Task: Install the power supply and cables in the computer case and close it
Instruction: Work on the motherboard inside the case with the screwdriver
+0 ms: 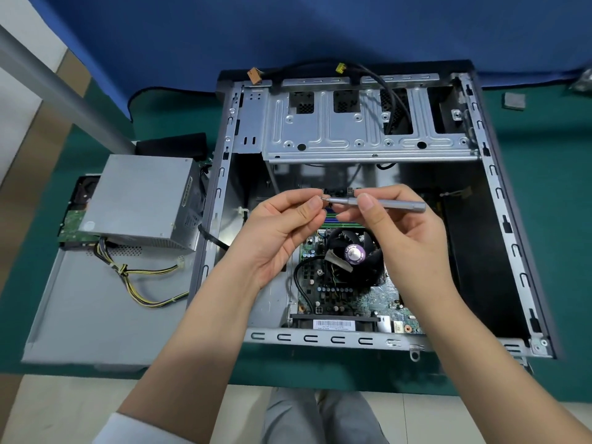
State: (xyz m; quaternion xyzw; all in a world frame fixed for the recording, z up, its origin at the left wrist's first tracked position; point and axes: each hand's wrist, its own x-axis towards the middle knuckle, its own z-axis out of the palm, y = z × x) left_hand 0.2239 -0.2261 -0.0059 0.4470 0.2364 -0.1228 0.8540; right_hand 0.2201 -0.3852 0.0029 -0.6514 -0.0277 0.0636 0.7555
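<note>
An open computer case lies on its side, its motherboard and black CPU fan exposed. The grey power supply sits outside the case to the left, on the detached side panel, with yellow-and-black cables trailing from it. Above the motherboard my right hand pinches a slim grey screwdriver held level. My left hand pinches something small at the screwdriver's tip; the item itself is too small to make out.
A silver drive cage spans the far part of the case, with black cables and yellow connectors draped over it. A circuit board pokes out under the power supply. A table leg crosses upper left. A small grey pad lies at right.
</note>
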